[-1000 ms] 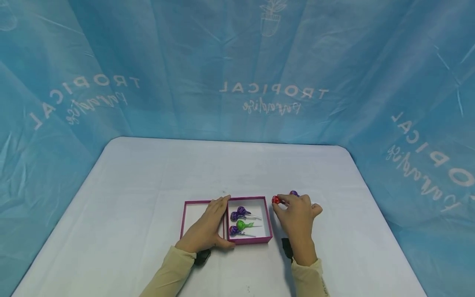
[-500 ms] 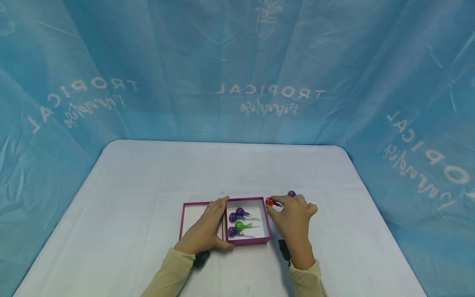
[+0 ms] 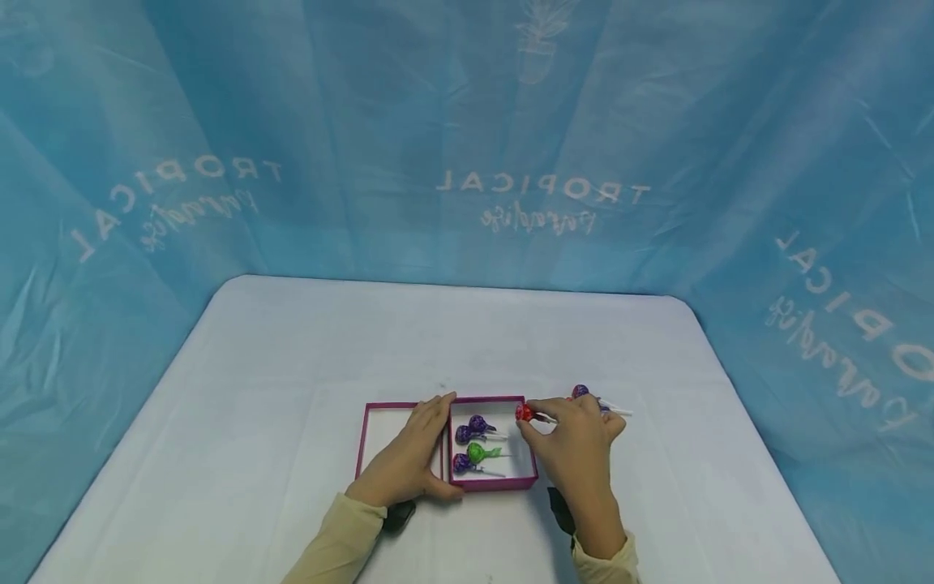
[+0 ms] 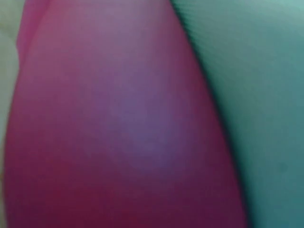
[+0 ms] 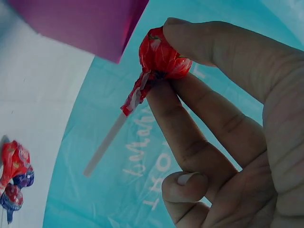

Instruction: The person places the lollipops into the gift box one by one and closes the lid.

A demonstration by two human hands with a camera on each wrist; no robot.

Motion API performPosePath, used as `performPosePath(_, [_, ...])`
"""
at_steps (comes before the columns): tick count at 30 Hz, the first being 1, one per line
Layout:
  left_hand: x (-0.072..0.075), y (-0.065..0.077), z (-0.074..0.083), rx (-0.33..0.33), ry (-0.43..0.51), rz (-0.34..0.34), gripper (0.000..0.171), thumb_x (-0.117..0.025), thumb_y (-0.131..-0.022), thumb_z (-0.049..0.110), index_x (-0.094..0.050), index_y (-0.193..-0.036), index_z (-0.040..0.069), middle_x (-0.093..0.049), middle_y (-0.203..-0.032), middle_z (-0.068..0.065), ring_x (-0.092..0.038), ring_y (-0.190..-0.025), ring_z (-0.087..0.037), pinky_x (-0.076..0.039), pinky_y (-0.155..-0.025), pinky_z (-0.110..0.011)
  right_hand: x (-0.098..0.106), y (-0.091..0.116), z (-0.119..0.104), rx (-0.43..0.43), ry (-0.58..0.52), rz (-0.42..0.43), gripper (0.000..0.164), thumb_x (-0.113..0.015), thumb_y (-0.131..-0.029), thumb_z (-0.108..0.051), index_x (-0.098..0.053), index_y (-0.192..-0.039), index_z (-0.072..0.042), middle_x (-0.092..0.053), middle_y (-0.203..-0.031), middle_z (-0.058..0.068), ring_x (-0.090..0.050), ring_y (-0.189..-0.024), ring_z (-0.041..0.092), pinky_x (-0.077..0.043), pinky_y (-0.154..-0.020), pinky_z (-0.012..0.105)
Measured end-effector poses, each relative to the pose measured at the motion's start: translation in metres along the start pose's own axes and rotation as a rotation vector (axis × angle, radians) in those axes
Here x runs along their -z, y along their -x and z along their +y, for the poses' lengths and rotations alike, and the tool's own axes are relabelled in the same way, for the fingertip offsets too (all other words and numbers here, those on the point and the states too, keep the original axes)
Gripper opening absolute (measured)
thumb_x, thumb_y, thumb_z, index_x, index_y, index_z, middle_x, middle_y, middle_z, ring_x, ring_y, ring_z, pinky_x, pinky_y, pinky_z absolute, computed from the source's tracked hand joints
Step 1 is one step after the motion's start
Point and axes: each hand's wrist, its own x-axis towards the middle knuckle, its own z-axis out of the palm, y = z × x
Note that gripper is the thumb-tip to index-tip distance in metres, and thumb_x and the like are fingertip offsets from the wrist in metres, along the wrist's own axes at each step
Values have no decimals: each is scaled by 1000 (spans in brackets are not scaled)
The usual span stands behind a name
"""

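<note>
My right hand (image 3: 572,442) pinches a red-wrapped lollipop (image 3: 524,412) by its head, at the far right part of a pink-edged white box (image 3: 499,485). In the right wrist view its stick (image 5: 105,147) points down and left, close to the pink box wall (image 5: 90,26). My left hand (image 3: 409,450) spans the box's left side, thumb at the near corner and fingertips at the far one, holding it. Inside lie several lollipops, purple ones (image 3: 477,424) and a green one (image 3: 477,453). The left wrist view shows a blurred pink wall (image 4: 118,118) close up.
Left of the box, partly under my left hand, lies a second pink-edged white tray or lid (image 3: 362,438). More lollipops (image 3: 580,392) lie on the white table (image 3: 292,349) beyond my right hand. A blue printed curtain (image 3: 409,235) surrounds the table.
My right hand has carried the red lollipop left, from beside the box to its far right rim. My left hand has kept its place on the box. The head view has shifted slightly.
</note>
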Motion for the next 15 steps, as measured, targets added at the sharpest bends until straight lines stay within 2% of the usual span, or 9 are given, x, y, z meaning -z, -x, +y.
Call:
performPosePath(8, [2,-5,-1,-3,-11,14,137,-94,-61,51,-14,-162,9,-25,-165,-18,-21,-153,-35,-23,-124,-49,-1,0,-14,50,-22,12,31,-96,-65,-28,-83,-91,-18,-79,-90,1,-50,-80,19,-22,-75,54])
performPosePath(15, [-1,-1,-2,14,3,2,136,-94,-60,52,-15,-163,10,-26,-165,-15,-22,-153,-34,-24,-123,-50,-1,7,-24,35,-36,-39,29,-96,-65,-26,-84,-91,-20,-78,-89,-2,-45,-76,14,-22,-77,53])
